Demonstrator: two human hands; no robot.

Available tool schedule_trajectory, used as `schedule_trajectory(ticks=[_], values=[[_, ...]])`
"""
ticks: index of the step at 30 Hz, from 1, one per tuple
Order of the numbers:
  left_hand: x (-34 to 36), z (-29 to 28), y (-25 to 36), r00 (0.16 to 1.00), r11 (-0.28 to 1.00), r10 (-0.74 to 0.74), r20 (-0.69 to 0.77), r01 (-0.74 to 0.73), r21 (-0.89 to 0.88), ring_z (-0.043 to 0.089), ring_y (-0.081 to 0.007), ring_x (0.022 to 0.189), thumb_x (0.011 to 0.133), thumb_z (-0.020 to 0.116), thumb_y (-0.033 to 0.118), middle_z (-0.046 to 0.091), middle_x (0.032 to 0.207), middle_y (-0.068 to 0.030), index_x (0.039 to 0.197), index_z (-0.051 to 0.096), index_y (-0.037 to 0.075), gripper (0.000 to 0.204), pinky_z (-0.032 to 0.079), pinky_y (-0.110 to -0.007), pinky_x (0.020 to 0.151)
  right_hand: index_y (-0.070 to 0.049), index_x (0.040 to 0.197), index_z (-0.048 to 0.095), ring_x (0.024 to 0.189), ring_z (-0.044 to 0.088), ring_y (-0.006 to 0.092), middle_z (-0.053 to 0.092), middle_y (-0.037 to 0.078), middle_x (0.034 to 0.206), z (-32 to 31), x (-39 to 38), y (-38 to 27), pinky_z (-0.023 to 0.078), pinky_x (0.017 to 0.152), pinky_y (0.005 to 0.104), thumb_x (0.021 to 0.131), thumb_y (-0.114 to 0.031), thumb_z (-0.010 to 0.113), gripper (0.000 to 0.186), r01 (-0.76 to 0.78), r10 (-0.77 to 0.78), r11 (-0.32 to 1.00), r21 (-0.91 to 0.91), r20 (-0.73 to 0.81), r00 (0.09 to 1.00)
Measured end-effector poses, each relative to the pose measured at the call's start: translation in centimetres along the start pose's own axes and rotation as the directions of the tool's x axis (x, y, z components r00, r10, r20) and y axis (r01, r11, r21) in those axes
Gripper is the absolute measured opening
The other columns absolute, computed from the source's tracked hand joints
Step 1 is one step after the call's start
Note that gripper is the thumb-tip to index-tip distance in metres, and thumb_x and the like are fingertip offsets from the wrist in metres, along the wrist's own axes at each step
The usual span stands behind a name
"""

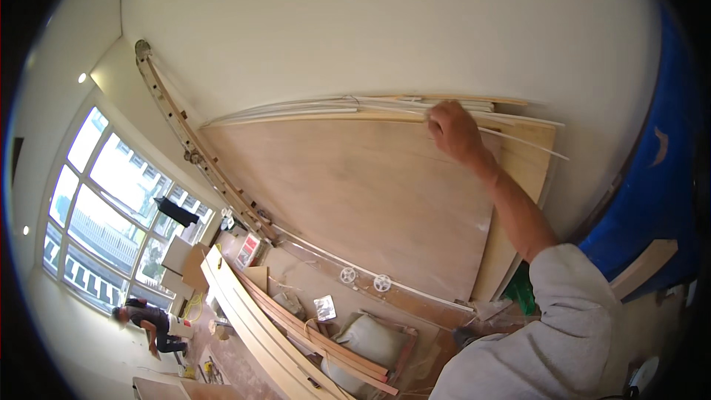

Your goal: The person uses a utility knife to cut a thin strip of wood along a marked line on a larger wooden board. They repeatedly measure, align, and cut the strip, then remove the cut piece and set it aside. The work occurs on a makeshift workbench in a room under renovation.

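Observation:
My right hand (453, 127) is raised at the top edge of a large plywood sheet (355, 192) leaning on the wall, its fingers curled among long, thin white strips (521, 138). What exactly they grip is hidden. Behind that sheet, a paler board (529, 196) shows at the right. The strips lie bundled along the boards' tops, some jutting out past the right end. My left hand is out of view.
A ladder (165, 98) leans at the left. Long planks (241, 318) and a grey sack (374, 339) lie below. A co-worker (152, 324) bends near the window (111, 192). A blue sheet (629, 207) and timber piece (644, 263) stand at right.

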State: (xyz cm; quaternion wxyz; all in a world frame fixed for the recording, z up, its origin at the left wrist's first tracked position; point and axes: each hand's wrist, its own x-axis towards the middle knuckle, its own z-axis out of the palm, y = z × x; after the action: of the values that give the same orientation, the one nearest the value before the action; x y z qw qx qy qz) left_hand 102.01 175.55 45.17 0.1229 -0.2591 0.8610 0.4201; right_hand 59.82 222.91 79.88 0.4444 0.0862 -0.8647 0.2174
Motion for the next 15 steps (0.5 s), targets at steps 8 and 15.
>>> schedule_trajectory(ticks=[8,15], values=[[-1.4,1.0,-1.5,0.987,0.991,-0.130,-0.092,0.126,-0.049,0.071,-0.0183,0.078,0.091,0.073,0.045,0.074,0.084,-0.0144,0.106,0.076,0.001,0.047,0.055,-0.039,0.073,-0.009,0.104,0.070,0.109,0.062,0.0334,0.066,0.012,0.107,3.3,5.1,2.6,0.056,0.085,0.0490,0.092,-0.016,0.063,0.016,-0.122,0.229,0.908,-0.400,0.233,0.945],[-2.7,3.2,-3.1,0.968,0.975,-0.207,-0.140,0.192,-0.111,0.071,-0.0189,0.079,0.091,0.073,0.045,0.075,0.085,-0.0156,0.106,0.076,0.001,0.047,0.055,-0.039,0.074,-0.009,0.107,0.063,0.083,0.072,0.0404,0.070,0.016,0.096,-0.5,8.0,6.7,0.058,0.073,0.0523,0.102,-0.023,0.058,0.016,-0.258,0.199,0.882,-0.393,-0.185,0.962]])
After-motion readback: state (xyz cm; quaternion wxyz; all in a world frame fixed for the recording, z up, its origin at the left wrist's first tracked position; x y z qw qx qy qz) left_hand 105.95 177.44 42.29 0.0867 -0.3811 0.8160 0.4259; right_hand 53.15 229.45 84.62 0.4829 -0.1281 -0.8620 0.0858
